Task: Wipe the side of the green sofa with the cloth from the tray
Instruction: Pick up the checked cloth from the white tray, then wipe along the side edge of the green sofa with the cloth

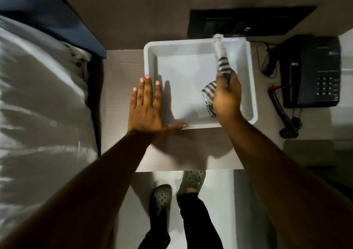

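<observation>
A white plastic tray stands on a pale bedside table. My right hand is over the tray's right half, closed on a black-and-white striped cloth. One end of the cloth stretches up past the tray's far rim, and the other end bunches below my fingers inside the tray. My left hand lies flat with fingers spread on the tray's near left corner, thumb along the front rim. No green sofa is in view.
A bed with white bedding and a dark blue headboard fills the left. A black telephone with a coiled cord sits right of the tray. A black panel is behind it. My feet in grey clogs stand below.
</observation>
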A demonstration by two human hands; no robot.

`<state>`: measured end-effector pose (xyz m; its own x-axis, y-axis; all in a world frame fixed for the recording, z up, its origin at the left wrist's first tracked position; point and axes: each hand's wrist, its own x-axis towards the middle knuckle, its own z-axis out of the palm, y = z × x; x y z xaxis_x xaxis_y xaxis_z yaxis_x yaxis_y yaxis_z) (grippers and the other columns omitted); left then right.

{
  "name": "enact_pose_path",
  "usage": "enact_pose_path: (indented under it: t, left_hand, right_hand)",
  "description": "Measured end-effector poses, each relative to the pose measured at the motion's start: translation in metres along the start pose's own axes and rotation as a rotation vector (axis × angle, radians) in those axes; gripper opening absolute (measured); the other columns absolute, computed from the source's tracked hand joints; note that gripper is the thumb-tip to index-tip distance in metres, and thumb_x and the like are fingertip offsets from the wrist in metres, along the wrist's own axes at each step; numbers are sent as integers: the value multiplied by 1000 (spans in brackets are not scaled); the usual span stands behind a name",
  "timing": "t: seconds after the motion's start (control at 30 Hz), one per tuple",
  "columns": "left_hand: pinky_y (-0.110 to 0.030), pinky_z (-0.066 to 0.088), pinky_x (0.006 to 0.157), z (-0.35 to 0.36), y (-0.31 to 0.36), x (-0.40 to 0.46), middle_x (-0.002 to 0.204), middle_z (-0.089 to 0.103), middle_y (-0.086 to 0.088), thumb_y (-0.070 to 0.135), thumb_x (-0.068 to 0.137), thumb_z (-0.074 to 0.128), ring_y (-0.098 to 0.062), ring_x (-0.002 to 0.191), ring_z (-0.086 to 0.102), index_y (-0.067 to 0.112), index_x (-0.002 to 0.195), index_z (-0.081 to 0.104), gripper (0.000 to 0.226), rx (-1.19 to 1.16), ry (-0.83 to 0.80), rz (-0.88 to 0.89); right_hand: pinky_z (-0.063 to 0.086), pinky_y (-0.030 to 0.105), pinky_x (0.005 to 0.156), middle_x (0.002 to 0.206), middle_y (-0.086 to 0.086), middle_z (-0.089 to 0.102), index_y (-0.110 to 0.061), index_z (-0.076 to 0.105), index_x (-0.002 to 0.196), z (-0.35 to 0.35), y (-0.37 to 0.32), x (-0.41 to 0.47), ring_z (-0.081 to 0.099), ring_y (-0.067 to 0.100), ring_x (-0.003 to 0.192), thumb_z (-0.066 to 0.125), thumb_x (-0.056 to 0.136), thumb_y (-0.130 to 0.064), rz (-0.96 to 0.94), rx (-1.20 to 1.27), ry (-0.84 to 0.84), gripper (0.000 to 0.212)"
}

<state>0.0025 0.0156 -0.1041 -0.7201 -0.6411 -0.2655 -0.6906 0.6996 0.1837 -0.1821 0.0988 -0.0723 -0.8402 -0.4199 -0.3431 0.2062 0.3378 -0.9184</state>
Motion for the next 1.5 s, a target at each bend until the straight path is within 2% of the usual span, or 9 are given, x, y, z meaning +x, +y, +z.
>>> enact_pose_path:
  t: [0.1, 0.2, 0.27, 0.5, 0.7, 0.9, 1.1, 1.37, 1.5]
  left_hand:
    - [-54, -9, 123, -8, 1, -4, 165, -15, -22, 102, 59, 8, -39, 153, -13, 12, 157, -9, 134, 38, -26, 39]
    - [-56, -5, 124, -21, 5, -16, 166, -10, -20, 97, 66, 18, -39, 154, -8, 14, 158, -4, 126, 21, -24, 161]
    - [-56, 0, 125, -33, 17, -30, 167, -6, -19, 94, 69, 26, -38, 154, -4, 14, 159, -1, 122, 1, -9, 239]
    - [-47, -2, 125, -80, 109, -84, 167, -8, -16, 95, 68, 27, -33, 155, -8, 17, 159, -2, 123, -13, -57, 466]
    - [-55, 22, 122, -88, 248, -159, 165, 13, -21, 89, 74, 37, -38, 153, 14, 12, 157, 20, 114, 55, -23, 860]
    - [-50, 21, 123, -29, 365, -254, 164, 19, -21, 84, 80, 38, -37, 152, 19, 18, 156, 26, 102, 149, 1, 1289]
    - [-52, 22, 122, 63, 450, -373, 165, 18, -18, 74, 90, 34, -37, 153, 18, 21, 155, 27, 85, 262, -139, 1525]
    - [-52, 9, 125, 218, 538, -526, 168, 7, -11, 67, 94, 31, -33, 155, 7, 27, 157, 18, 76, 362, -309, 1760]
    - [-56, 9, 124, 257, 543, -591, 168, 8, -11, 66, 95, 29, -35, 155, 7, 29, 157, 16, 74, 414, -307, 2039]
  right_hand:
    - [49, 15, 50, 62, -11, 63, -11, 58, 94, -37, -31, -21, 61, 1, 52, 42, 95, -7, 23, 393, 58, 16]
    - [54, 36, 94, 116, 8, 69, -11, 56, 123, -77, -51, -56, 67, 20, 106, 48, 91, -21, 69, 597, 94, 34]
    - [47, 45, 105, 132, 11, 61, -14, 48, 134, -109, -61, -90, 61, 27, 118, 47, 92, -30, 92, 734, 119, 45]
    - [48, 42, 103, 125, 6, 67, -13, 55, 130, -219, -72, -213, 61, 25, 119, 36, 96, -37, -19, 1058, 292, 46]
    - [42, 43, 110, 139, 10, 57, -10, 54, 131, -337, -55, -303, 55, 26, 126, 37, 95, -34, -131, 1100, 569, 47]
    - [51, 38, 97, 117, 2, 70, -13, 57, 126, -450, 17, -417, 62, 22, 116, 39, 96, -36, -193, 1105, 790, 43]
    - [41, 45, 111, 134, 9, 59, -9, 52, 133, -524, 122, -546, 54, 26, 128, 36, 98, -34, -126, 1187, 1112, 46]
    - [49, 38, 101, 118, 2, 71, -13, 59, 126, -555, 268, -689, 61, 21, 119, 37, 97, -36, -133, 1279, 1422, 43]
    - [44, 44, 108, 141, 9, 55, -11, 50, 134, -549, 307, -755, 56, 25, 126, 38, 96, -38, -200, 1314, 1584, 48]
